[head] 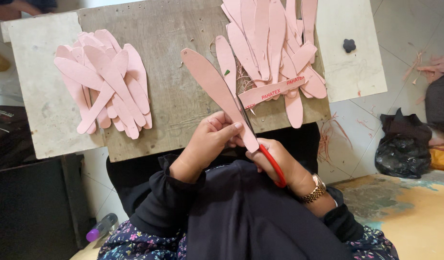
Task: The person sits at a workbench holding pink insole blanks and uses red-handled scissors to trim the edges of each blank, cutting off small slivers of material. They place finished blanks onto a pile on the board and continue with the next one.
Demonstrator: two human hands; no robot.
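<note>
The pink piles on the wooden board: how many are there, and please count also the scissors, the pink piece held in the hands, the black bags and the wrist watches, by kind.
Pink piles: 2, one on the left and one on the right of the board
Pink piece in the left hand: 1
Red-handled scissors in the right hand: 1
Black bags on the floor: 1
Gold wrist watches: 1
Total: 6

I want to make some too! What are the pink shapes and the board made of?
Pink shapes: probably thin card or foam sheet, matt; they lie flat with clean cut edges. Board: looks like rough, unpainted wood, grey-brown with grain and scratches.
</note>
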